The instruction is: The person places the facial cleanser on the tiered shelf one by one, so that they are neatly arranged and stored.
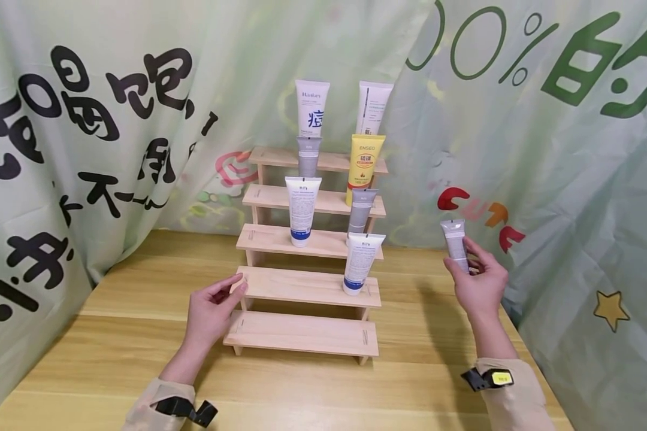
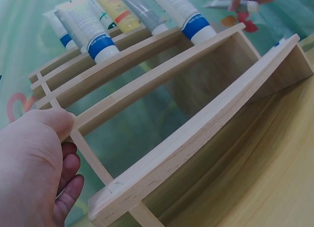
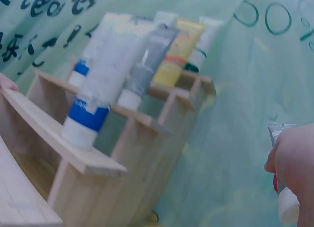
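Observation:
My right hand [image 1: 481, 281] holds a small grey tube [image 1: 455, 244] upright to the right of a stepped wooden rack [image 1: 302, 332]. In the right wrist view its white cap [image 3: 288, 207] points down. My left hand [image 1: 215, 308] pinches the left end of the rack's second-lowest step, thumb at the board's corner [image 2: 73, 120]. A white tube with a blue band [image 1: 360, 263] stands at the right of that step. One step up are a similar white tube [image 1: 304, 209] and a grey tube [image 1: 362, 209].
Higher on the rack stand a yellow tube [image 1: 364, 164], another grey tube [image 1: 308, 157] and two white tubes on top, one with blue lettering [image 1: 313, 108], one with green print [image 1: 374, 108]. The wooden table [image 1: 156, 281] meets a printed green curtain [image 1: 205, 179] behind and at both sides.

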Tool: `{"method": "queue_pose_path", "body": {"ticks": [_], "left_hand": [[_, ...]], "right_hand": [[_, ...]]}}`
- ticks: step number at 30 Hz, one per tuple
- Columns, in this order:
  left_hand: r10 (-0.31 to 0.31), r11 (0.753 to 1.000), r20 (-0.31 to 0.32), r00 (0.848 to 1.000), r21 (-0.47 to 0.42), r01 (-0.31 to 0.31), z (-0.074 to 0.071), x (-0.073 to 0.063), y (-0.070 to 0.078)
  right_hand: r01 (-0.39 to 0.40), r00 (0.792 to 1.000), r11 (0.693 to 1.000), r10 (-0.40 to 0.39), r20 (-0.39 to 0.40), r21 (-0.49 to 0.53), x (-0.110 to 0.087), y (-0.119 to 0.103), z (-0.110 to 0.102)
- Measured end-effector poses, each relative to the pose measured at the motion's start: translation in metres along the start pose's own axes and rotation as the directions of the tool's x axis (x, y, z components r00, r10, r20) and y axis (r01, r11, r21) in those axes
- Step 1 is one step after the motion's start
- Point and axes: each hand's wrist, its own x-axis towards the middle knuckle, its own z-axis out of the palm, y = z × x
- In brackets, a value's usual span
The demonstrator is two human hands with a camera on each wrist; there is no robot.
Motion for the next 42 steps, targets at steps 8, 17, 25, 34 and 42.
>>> {"method": "queue_pose_path", "body": {"ticks": [8,17,25,34,42], "left_hand": [[0.002,1.0,0.005,1.0,-0.007,-0.002,-0.001,0.0,0.001],[-0.014,1.0,-0.004,1.0,0.002,0.015,0.001,-0.001,0.006],[-0.056,0.998,-0.027,0.998,0.029,0.057,0.004,0.0,0.006],[-0.063,0.998,-0.033,0.997,0.029,0.064,0.004,0.0,0.007],[-0.073,0.997,-0.018,0.997,0.019,0.073,0.002,0.002,0.002]], "right_hand": [[0.052,0.998,0.995,-0.05,-0.031,0.088,-0.013,-0.031,-0.006],[0.096,0.995,0.978,-0.092,-0.032,0.188,-0.029,-0.063,-0.01],[0.192,0.98,0.954,-0.171,-0.105,0.23,-0.041,-0.086,-0.003],[0.26,0.964,0.922,-0.229,-0.135,0.288,-0.051,-0.108,0.014],[0.342,0.94,0.879,-0.321,-0.116,0.332,-0.058,-0.134,0.028]]}}
